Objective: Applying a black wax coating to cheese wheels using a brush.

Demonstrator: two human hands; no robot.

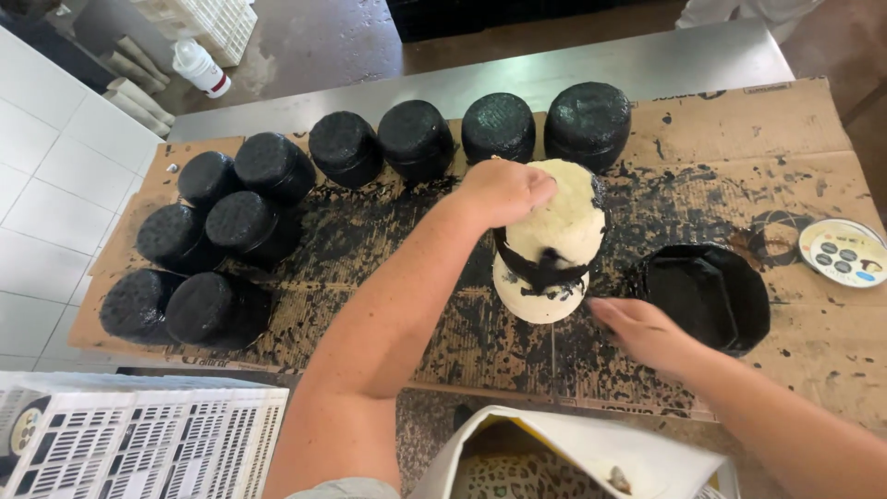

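Note:
A pale, cream-coloured round cheese stands tilted on the stained cardboard, with a black painted band around its middle. My left hand rests on its top and steadies it. My right hand hovers low beside the cheese, fingers together and smeared black, between the cheese and a black tub of coating. I cannot tell whether it holds a brush.
Several black-coated round cheeses line the back and left of the cardboard. A round lid lies at the right. White plastic crates sit near left, a white bottle far left, tiled wall at left.

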